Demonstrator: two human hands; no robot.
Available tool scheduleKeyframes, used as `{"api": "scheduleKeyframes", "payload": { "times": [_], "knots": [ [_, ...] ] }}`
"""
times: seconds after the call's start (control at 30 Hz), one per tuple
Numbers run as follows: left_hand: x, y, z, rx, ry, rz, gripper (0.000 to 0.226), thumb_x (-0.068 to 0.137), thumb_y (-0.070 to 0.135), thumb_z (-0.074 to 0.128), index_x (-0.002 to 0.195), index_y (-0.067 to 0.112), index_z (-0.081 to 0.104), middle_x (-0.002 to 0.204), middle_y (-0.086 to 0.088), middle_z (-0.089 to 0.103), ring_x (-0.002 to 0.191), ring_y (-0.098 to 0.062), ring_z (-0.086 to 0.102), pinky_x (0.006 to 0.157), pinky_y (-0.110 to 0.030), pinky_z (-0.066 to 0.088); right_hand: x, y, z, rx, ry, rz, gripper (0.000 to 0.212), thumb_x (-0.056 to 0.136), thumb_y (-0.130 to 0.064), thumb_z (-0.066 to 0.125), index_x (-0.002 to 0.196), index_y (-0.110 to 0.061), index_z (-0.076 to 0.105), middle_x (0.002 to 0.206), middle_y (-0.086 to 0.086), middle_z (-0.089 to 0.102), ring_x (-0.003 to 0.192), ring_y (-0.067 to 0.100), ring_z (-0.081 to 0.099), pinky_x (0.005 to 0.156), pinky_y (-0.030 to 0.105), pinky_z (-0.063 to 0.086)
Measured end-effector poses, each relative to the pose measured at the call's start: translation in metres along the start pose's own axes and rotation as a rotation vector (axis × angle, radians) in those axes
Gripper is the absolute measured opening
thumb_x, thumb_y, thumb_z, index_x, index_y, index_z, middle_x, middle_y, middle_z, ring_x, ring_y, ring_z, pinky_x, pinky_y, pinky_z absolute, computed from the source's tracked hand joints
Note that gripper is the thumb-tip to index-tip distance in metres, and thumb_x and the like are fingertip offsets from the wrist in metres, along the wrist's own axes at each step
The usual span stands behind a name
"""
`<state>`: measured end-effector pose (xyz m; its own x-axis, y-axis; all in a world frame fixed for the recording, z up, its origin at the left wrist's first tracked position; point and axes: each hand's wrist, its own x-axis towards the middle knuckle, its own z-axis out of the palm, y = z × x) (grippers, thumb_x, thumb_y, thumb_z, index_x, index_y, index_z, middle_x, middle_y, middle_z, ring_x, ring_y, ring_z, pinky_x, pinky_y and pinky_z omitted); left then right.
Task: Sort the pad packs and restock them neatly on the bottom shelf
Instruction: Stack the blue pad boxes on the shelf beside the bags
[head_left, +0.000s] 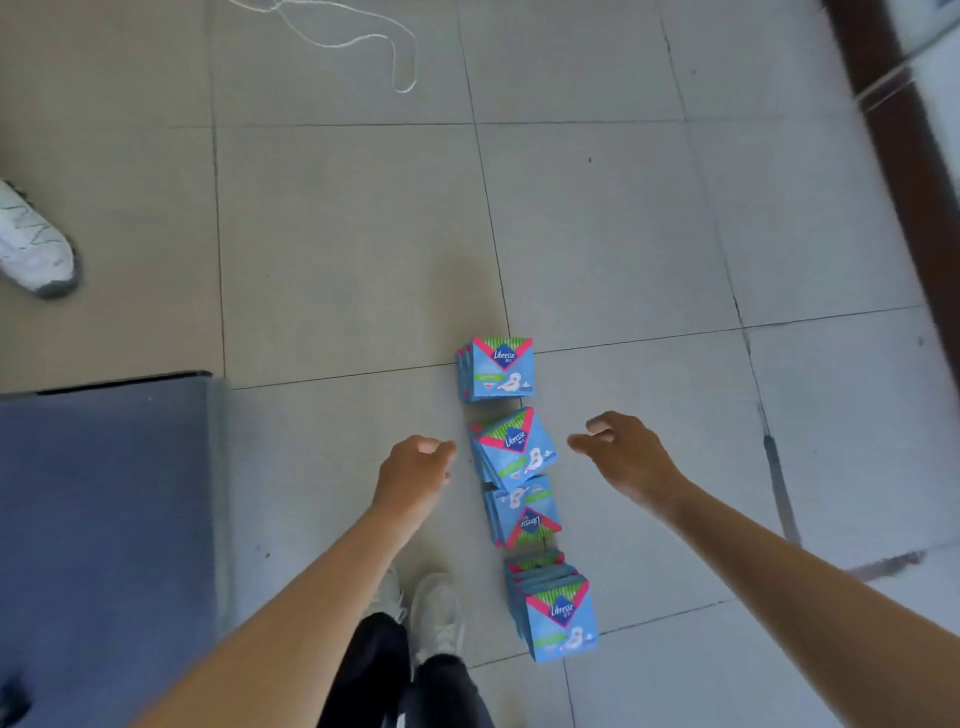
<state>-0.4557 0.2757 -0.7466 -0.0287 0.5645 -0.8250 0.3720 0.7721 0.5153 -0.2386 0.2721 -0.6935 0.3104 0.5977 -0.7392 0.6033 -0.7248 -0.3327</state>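
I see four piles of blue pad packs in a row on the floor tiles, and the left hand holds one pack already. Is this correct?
In the head view the left hand holds nothing; it is beside the second pile from the far end, apart from it. The rest is right.

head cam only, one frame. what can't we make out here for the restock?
bottom shelf: nowhere in the head view.
pack count: top pack covers the rest in every stack, e.g. nearest stack; only edges show.
pack variant: small print too small, blurred.
white shoe: cut by the left edge.
grey-blue surface: cut by left and bottom edges, identity unclear.
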Motion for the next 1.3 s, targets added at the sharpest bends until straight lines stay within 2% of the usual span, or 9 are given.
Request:
{"api": "scheduleKeyframes", "payload": {
  "times": [0.17, 0.3, 0.4, 0.57, 0.77, 0.87, 0.97, 1.13, 1.3],
  "knots": [
    [0.016, 0.005, 0.012, -0.043, -0.018, -0.027, 0.015, 0.092, 0.025, 0.057, 0.092, 0.011, 0.064, 0.088, -0.010, 0.068, 0.090, -0.027, 0.068, 0.084, -0.033, 0.049, 0.017, 0.005, -0.010, -0.017, -0.019, 0.005, 0.038, 0.090, -0.030, 0.060, 0.121, -0.008, 0.059, 0.129, 0.007, 0.056, 0.117, 0.022, 0.052, 0.082, 0.023, 0.034],
    [0.023, 0.007, 0.030, -0.061, -0.083, -0.043, 0.018, 0.080, 0.035, 0.059, 0.072, 0.019, 0.060, 0.086, -0.010, 0.067, 0.091, -0.030, 0.067, 0.075, -0.029, 0.041, 0.033, 0.007, -0.021, -0.068, -0.045, 0.017, 0.037, 0.089, -0.031, 0.062, 0.118, -0.008, 0.061, 0.121, 0.009, 0.061, 0.117, 0.025, 0.054, 0.084, 0.026, 0.038],
    [0.025, 0.007, 0.040, -0.132, -0.094, -0.101, 0.011, 0.092, 0.023, 0.056, 0.086, 0.015, 0.059, 0.085, -0.004, 0.066, 0.088, -0.023, 0.066, 0.072, -0.028, 0.043, 0.043, 0.010, -0.026, -0.067, -0.065, 0.047, 0.036, 0.086, -0.030, 0.065, 0.115, -0.008, 0.062, 0.119, 0.011, 0.062, 0.112, 0.026, 0.058, 0.081, 0.026, 0.038],
    [0.037, 0.008, 0.048, -0.104, -0.071, -0.151, 0.016, 0.077, 0.033, 0.059, 0.071, 0.018, 0.058, 0.092, -0.014, 0.069, 0.100, -0.032, 0.067, 0.078, -0.031, 0.045, 0.073, 0.020, -0.019, -0.139, -0.149, 0.099, 0.035, 0.085, -0.026, 0.067, 0.114, -0.008, 0.062, 0.120, 0.009, 0.060, 0.102, 0.020, 0.055, 0.079, 0.023, 0.036],
    [0.088, -0.011, 0.081, -0.168, 0.102, -0.246, 0.039, 0.088, 0.025, 0.061, 0.123, 0.008, 0.059, 0.123, -0.010, 0.065, 0.114, -0.026, 0.061, 0.101, -0.034, 0.045, 0.141, 0.026, 0.022, -0.187, -0.261, 0.048, 0.033, 0.085, -0.018, 0.065, 0.107, 0.006, 0.063, 0.113, 0.023, 0.065, 0.095, 0.029, 0.059, 0.073, 0.029, 0.039],
    [0.113, -0.024, 0.114, -0.143, 0.142, -0.255, 0.037, 0.088, 0.023, 0.060, 0.122, 0.009, 0.059, 0.123, -0.009, 0.064, 0.114, -0.024, 0.059, 0.094, -0.028, 0.043, 0.168, 0.042, 0.045, -0.198, -0.252, 0.001, 0.042, 0.086, -0.017, 0.063, 0.112, 0.016, 0.058, 0.118, 0.030, 0.060, 0.112, 0.040, 0.057, 0.087, 0.040, 0.047],
    [0.138, -0.041, 0.147, -0.116, 0.163, -0.286, 0.042, 0.088, 0.024, 0.063, 0.126, 0.009, 0.053, 0.126, -0.008, 0.060, 0.115, -0.023, 0.056, 0.086, -0.024, 0.040, 0.195, 0.061, 0.061, -0.185, -0.256, 0.001, 0.044, 0.088, -0.021, 0.062, 0.124, 0.005, 0.057, 0.128, 0.020, 0.059, 0.119, 0.032, 0.055, 0.093, 0.031, 0.043],
    [0.174, -0.073, 0.185, -0.123, 0.177, -0.381, 0.072, 0.087, 0.028, 0.067, 0.141, 0.001, 0.029, 0.146, -0.015, 0.036, 0.132, -0.028, 0.042, 0.101, -0.031, 0.036, 0.238, 0.098, 0.089, -0.187, -0.259, 0.010, 0.058, 0.088, -0.024, 0.064, 0.138, -0.004, 0.043, 0.140, 0.012, 0.048, 0.129, 0.026, 0.046, 0.103, 0.030, 0.035],
    [0.191, -0.097, 0.205, -0.241, 0.204, -0.359, 0.057, 0.073, 0.028, 0.077, 0.122, 0.010, 0.053, 0.123, -0.012, 0.060, 0.108, -0.026, 0.061, 0.094, -0.038, 0.050, 0.256, 0.111, 0.113, -0.095, -0.351, 0.035, 0.064, 0.080, -0.021, 0.070, 0.138, -0.011, 0.044, 0.141, 0.008, 0.049, 0.129, 0.025, 0.048, 0.105, 0.037, 0.040]
  ]
}}
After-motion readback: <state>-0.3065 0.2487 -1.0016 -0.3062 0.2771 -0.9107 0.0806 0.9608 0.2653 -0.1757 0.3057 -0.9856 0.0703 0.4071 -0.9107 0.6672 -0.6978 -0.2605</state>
